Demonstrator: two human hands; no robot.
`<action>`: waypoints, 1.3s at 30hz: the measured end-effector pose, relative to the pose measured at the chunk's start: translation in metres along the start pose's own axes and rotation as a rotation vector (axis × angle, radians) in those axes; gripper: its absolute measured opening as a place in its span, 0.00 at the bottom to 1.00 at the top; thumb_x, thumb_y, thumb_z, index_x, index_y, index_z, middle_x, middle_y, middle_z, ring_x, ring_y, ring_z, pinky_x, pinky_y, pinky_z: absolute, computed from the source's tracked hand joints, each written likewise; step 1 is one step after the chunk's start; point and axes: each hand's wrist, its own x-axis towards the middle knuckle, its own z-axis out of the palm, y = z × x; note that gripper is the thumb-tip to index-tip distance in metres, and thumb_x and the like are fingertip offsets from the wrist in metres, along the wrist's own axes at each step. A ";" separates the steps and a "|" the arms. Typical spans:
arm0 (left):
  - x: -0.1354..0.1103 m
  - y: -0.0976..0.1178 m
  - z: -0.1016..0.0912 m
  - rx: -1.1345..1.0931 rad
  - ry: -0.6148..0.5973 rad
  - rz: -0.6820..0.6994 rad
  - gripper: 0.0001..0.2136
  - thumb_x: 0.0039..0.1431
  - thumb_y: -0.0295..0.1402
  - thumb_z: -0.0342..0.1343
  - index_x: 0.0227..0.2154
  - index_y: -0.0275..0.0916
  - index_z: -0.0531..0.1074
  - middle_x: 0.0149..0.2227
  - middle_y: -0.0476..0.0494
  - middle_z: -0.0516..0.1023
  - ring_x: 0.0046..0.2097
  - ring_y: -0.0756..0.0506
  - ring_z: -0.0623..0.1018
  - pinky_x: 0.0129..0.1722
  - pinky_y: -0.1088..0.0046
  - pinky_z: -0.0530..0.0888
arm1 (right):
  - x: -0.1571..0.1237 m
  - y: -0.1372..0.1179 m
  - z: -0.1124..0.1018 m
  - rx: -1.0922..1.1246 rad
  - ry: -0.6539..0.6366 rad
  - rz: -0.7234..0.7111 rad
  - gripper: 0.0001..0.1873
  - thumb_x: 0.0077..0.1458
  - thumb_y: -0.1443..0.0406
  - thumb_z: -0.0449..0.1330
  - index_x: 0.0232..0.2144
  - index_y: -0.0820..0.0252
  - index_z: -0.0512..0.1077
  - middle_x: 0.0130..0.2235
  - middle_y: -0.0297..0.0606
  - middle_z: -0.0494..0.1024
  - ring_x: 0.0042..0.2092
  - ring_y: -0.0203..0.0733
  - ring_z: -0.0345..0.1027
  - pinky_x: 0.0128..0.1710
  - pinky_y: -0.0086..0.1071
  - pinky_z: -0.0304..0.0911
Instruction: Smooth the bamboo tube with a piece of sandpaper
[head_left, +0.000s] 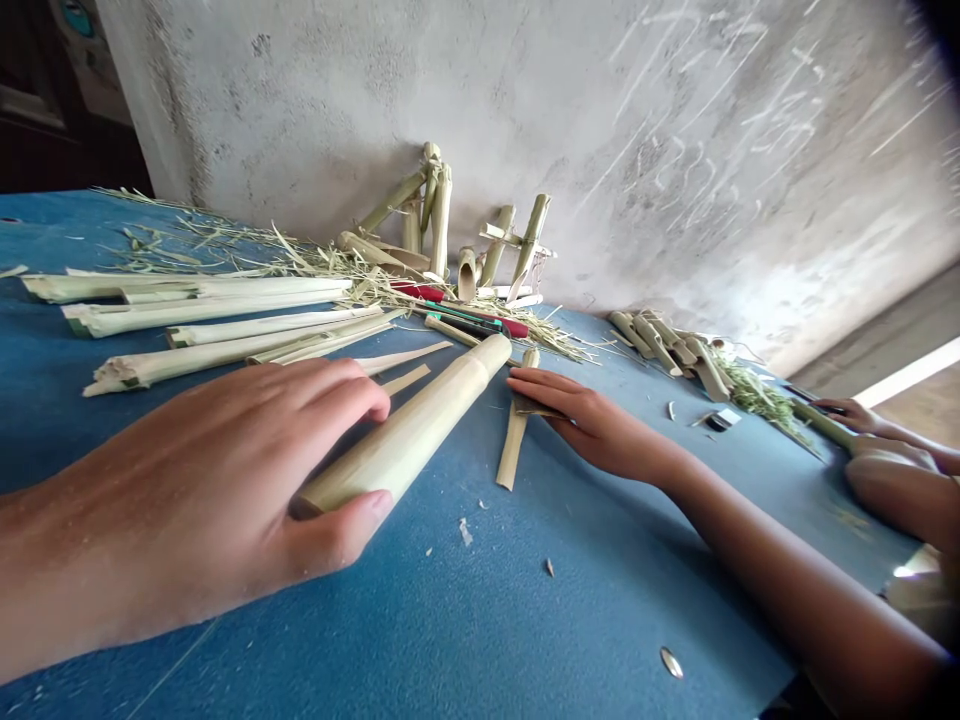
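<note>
A pale peeled bamboo tube [420, 425] lies slantwise on the blue tabletop. My left hand [277, 470] grips its near end, thumb on one side and curled fingers on the other. Close to the tube's far end is my right hand [581, 420], fingers stretched together over a small dark flat piece [536, 408], perhaps sandpaper. That piece lies across a narrow bamboo strip [511, 455], partly hidden under the hand. Behind the tube sits a tool with black and green handles [465, 320], next to something red [514, 327].
Split bamboo lengths [217, 310] lie at left, with shavings [300, 260] behind. Bamboo constructions [427, 210] stand against the grey wall [337, 90]. Short bamboo pieces [652, 340] and a small black-and-silver object [722, 420] lie at right. Another person's hand [855, 415] is near a bamboo stick [825, 422].
</note>
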 end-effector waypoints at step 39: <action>-0.002 0.011 -0.002 -0.074 0.042 0.432 0.19 0.54 0.32 0.49 0.49 0.55 0.66 0.49 0.53 0.73 0.42 0.45 0.76 0.36 0.70 0.77 | -0.003 -0.027 -0.012 -0.057 -0.038 -0.239 0.26 0.60 0.71 0.47 0.60 0.53 0.60 0.62 0.41 0.62 0.64 0.45 0.54 0.66 0.54 0.34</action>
